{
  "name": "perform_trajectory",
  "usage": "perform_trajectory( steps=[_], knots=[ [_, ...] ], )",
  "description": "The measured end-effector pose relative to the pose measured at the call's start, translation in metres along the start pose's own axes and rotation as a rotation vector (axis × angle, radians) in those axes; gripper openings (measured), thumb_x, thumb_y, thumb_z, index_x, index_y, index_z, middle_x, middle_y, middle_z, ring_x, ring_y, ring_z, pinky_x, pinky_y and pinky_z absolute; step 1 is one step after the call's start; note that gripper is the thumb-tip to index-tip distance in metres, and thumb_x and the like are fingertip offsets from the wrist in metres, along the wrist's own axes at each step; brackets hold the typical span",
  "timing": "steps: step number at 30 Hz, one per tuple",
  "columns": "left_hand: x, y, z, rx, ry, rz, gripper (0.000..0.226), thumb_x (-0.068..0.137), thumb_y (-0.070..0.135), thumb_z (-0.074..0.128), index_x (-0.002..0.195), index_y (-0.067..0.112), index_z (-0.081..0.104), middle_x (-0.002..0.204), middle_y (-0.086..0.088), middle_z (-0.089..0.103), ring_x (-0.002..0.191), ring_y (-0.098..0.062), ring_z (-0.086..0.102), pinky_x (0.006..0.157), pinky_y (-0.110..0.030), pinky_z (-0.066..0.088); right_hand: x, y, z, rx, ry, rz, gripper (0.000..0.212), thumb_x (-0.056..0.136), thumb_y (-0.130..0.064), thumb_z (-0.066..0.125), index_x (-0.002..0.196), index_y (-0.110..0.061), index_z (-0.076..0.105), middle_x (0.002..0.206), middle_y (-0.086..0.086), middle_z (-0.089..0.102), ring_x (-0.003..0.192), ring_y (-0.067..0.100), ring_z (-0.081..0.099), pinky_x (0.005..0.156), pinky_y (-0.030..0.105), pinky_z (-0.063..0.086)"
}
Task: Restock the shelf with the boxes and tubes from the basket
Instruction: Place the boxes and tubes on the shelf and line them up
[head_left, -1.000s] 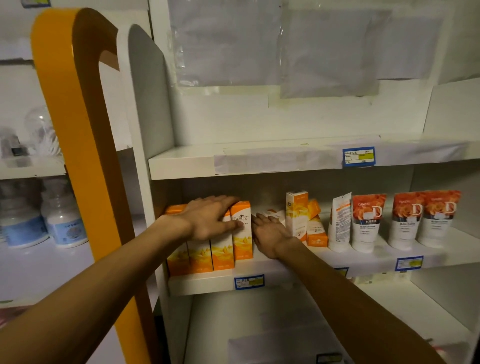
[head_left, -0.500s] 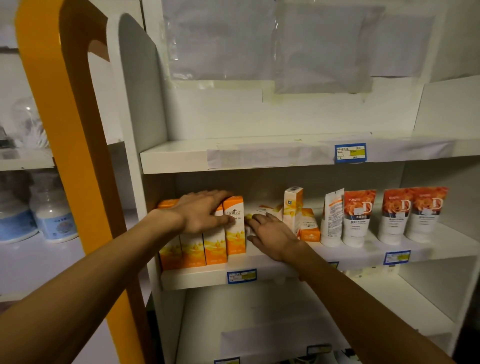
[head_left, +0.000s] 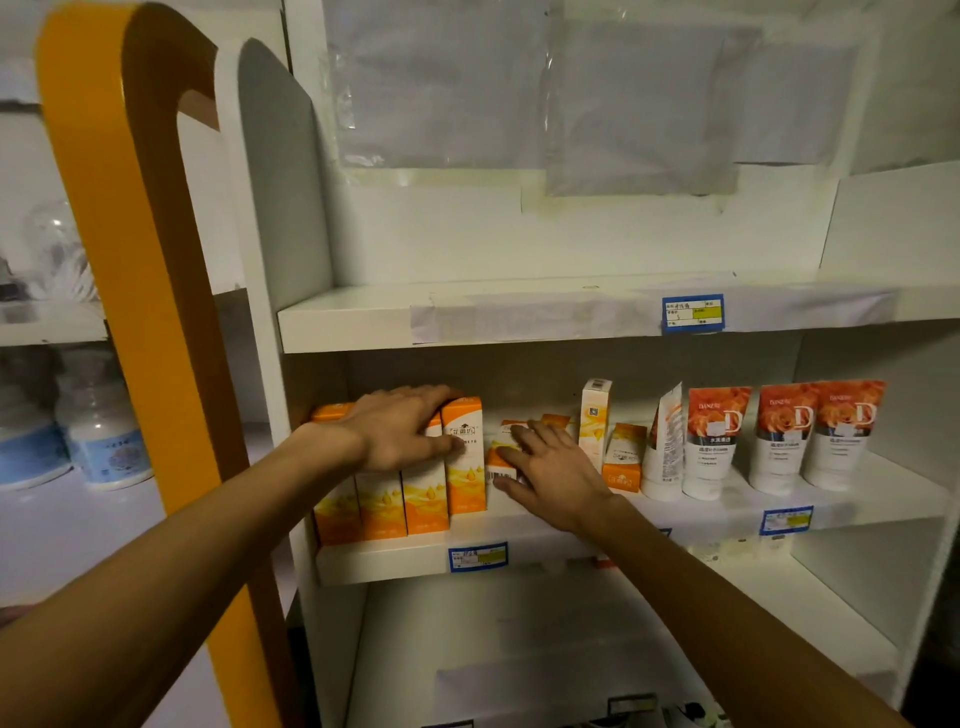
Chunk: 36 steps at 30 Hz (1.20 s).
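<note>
Several upright orange boxes (head_left: 426, 501) stand in a row at the left end of the middle shelf (head_left: 545, 553). My left hand (head_left: 400, 428) lies flat over their tops, thumb against the front of the rightmost box (head_left: 466, 470). My right hand (head_left: 553, 475) rests with spread, straight fingers on an orange-and-white box (head_left: 500, 467) lying flat beside the row. Further right stand a slim white-orange box (head_left: 594, 421), a small orange box (head_left: 623, 462), a white tube (head_left: 662, 447) and three orange-topped tubes (head_left: 782, 441). The basket is out of sight.
A bare upper shelf (head_left: 363, 322) with a blue price tag (head_left: 692, 313) hangs just above the hands. An orange frame (head_left: 130, 260) rises at the left, with white bottles (head_left: 98, 436) behind it. Below is a lower shelf (head_left: 519, 639).
Both hands stay nearly in place. The lying box under my right hand has slid a little toward the shelf's front, and its barcode end now shows.
</note>
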<state>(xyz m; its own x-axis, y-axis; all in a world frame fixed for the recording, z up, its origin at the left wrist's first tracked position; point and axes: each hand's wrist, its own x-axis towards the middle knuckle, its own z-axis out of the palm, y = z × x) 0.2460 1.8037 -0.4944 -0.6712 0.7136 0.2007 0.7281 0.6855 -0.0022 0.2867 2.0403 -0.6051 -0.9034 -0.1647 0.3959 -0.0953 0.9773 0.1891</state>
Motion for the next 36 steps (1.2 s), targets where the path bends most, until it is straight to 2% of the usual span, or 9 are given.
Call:
perform_trajectory(
  steps=[2, 4, 7, 17, 23, 30, 36],
  knots=[
    [0.0, -0.001, 0.0, 0.004, 0.002, -0.001, 0.066, 0.088, 0.067, 0.052, 0.145, 0.039, 0.032, 0.139, 0.008, 0.053, 0.124, -0.016, 0.053, 0.101, -0.042, 0.045, -0.002, 0.002, 0.0, -0.014, -0.022, -0.013, 0.058, 0.1, -0.059, 0.025, 0.148, -0.03, 0.039, 0.155, 0.005, 0.04, 0.144, 0.027, 0.032, 0.121, 0.045, 0.02],
    [0.001, 0.0, 0.0, 0.004, -0.003, 0.002, 0.065, 0.089, 0.067, 0.052, 0.144, 0.039, 0.032, 0.138, 0.008, 0.053, 0.123, -0.016, 0.053, 0.101, -0.041, 0.045, -0.006, 0.007, -0.003, 0.045, -0.06, -0.006, 0.057, 0.101, -0.058, 0.028, 0.151, -0.03, 0.034, 0.153, 0.004, 0.042, 0.141, 0.025, 0.037, 0.118, 0.041, 0.024],
    [0.0, 0.001, -0.001, 0.006, -0.004, 0.001, 0.064, 0.09, 0.065, 0.053, 0.144, 0.038, 0.033, 0.137, 0.008, 0.054, 0.123, -0.016, 0.053, 0.1, -0.04, 0.045, -0.01, 0.013, -0.005, 0.089, -0.084, -0.014, 0.057, 0.101, -0.056, 0.032, 0.153, -0.032, 0.031, 0.156, 0.002, 0.039, 0.143, 0.023, 0.034, 0.117, 0.04, 0.024],
    [-0.001, 0.005, -0.002, 0.007, 0.005, 0.001, 0.064, 0.09, 0.063, 0.054, 0.145, 0.037, 0.033, 0.139, 0.007, 0.053, 0.124, -0.017, 0.052, 0.1, -0.037, 0.044, -0.018, 0.022, -0.009, 0.248, -0.097, 0.01, 0.055, 0.099, -0.056, 0.041, 0.149, -0.034, 0.04, 0.155, -0.004, 0.04, 0.142, 0.018, 0.034, 0.116, 0.037, 0.025],
    [-0.001, 0.006, -0.002, -0.002, 0.004, 0.002, 0.061, 0.091, 0.06, 0.055, 0.142, 0.036, 0.035, 0.136, 0.006, 0.055, 0.121, -0.016, 0.055, 0.097, -0.037, 0.047, -0.024, 0.015, -0.009, 0.146, -0.087, -0.028, 0.053, 0.102, -0.054, 0.033, 0.149, -0.031, 0.038, 0.155, 0.0, 0.041, 0.144, 0.02, 0.034, 0.122, 0.041, 0.013],
    [-0.002, 0.003, -0.001, 0.008, 0.03, 0.007, 0.059, 0.088, 0.062, 0.057, 0.138, 0.037, 0.038, 0.132, 0.007, 0.058, 0.116, -0.017, 0.057, 0.094, -0.039, 0.049, -0.035, 0.01, -0.01, 0.154, -0.079, -0.05, 0.051, 0.103, -0.048, 0.035, 0.15, -0.029, 0.036, 0.155, 0.0, 0.04, 0.144, 0.019, 0.033, 0.122, 0.04, 0.009],
    [-0.003, 0.004, -0.001, 0.001, 0.028, 0.003, 0.057, 0.089, 0.061, 0.058, 0.137, 0.037, 0.039, 0.13, 0.007, 0.058, 0.115, -0.017, 0.057, 0.095, -0.04, 0.049, -0.053, 0.004, -0.012, 0.23, -0.082, -0.009, 0.052, 0.104, -0.046, 0.034, 0.153, -0.03, 0.03, 0.16, -0.003, 0.03, 0.148, 0.019, 0.025, 0.119, 0.034, 0.018]
  ],
)
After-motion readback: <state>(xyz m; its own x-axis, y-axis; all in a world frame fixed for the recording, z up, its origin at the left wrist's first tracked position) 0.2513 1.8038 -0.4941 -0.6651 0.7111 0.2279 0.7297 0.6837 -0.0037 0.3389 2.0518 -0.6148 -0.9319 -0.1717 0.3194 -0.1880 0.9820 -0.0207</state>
